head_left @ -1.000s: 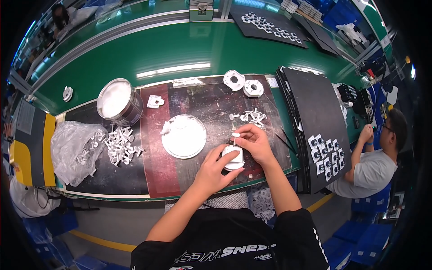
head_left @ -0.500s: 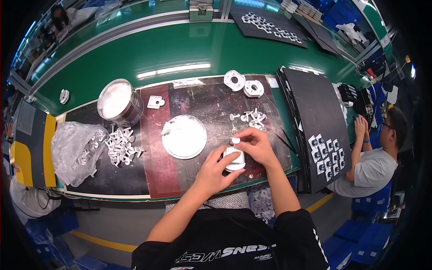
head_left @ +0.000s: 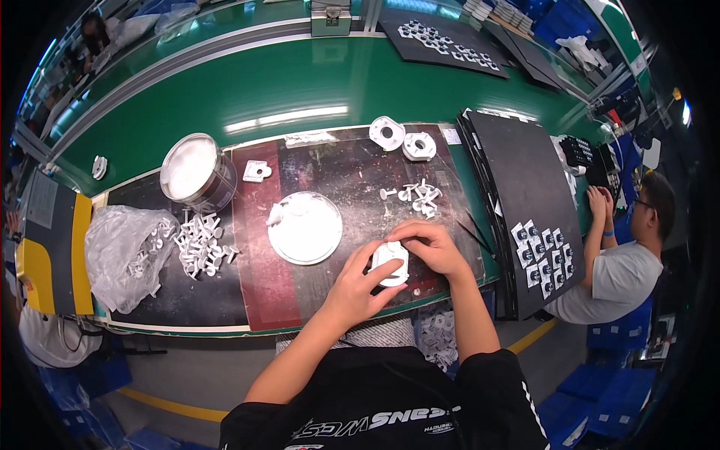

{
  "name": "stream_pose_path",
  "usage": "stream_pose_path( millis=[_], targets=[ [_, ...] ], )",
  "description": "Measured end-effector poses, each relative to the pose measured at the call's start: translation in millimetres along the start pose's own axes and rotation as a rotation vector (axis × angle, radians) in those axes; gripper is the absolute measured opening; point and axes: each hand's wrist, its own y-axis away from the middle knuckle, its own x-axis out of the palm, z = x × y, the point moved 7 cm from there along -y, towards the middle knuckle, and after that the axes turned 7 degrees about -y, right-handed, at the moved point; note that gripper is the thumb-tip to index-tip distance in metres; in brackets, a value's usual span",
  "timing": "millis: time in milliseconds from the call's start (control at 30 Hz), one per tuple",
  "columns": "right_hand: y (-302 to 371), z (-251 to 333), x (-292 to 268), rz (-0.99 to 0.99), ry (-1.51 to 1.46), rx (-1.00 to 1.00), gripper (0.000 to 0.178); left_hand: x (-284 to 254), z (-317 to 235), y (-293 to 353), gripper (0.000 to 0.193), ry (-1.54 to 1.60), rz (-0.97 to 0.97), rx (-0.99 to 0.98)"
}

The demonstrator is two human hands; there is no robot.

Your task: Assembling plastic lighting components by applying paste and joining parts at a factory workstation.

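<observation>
Near the table's front edge, my left hand [head_left: 355, 291] is closed around a white plastic housing [head_left: 393, 268], its thumb and fingers on the left and near sides. My right hand [head_left: 435, 250] is curled against the housing's far right edge, fingers bent and touching it. Any small piece under the right fingertips is hidden. Just beyond my hands lie several white flat-headed plastic pins [head_left: 424, 199]. Two more white housings with round holes, one on the left [head_left: 387, 133] and one on the right [head_left: 419, 147], rest farther back.
Left of my hands stands a white-filled round dish [head_left: 306, 259]. A clear tub [head_left: 192, 169] of white material, a pin heap [head_left: 202, 244] and a plastic bag [head_left: 124, 251] are farther left. Stacked black boards [head_left: 517, 172] carry small parts at right, beside a co-worker [head_left: 626, 262].
My right hand has come down onto the housing's far edge; the flat-headed pin it pinched above the housing no longer shows clearly. The left hand keeps its hold.
</observation>
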Motion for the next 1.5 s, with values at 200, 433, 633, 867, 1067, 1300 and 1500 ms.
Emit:
stream_pose_path(
  millis=[200, 433, 633, 867, 1067, 1300, 1500],
  targets=[
    [5, -20, -3, -0.076, -0.227, 0.089, 0.034, -2, 0, -1, 0.058, -0.004, -0.016, 0.0],
    [5, -22, -10, -0.104, -0.302, 0.056, 0.043, -33, 20, -45, 0.077, 0.184, -0.052, -0.286],
    [3, -22, -11, -0.105, -0.292, 0.058, 0.046, -67, 124, -181, 0.088, -0.033, -0.193, -0.337],
    [2, -27, -6, -0.11, -0.368, 0.074, 0.051, -72, 262, -236, 0.091, -0.207, -0.179, -0.446],
    [4, -30, -8, -0.107, -0.326, 0.079, 0.053, -57, 206, -254, 0.095, -0.745, -0.029, -0.189],
    [-1, -27, -5, -0.086, -0.276, 0.062, 0.053, 25, 114, -251, 0.092, -0.537, 0.599, 0.353],
    [-2, -30, -6, -0.102, -0.305, 0.044, 0.051, 14, 110, -241, 0.074, -0.44, 0.326, 0.334]
  ],
)
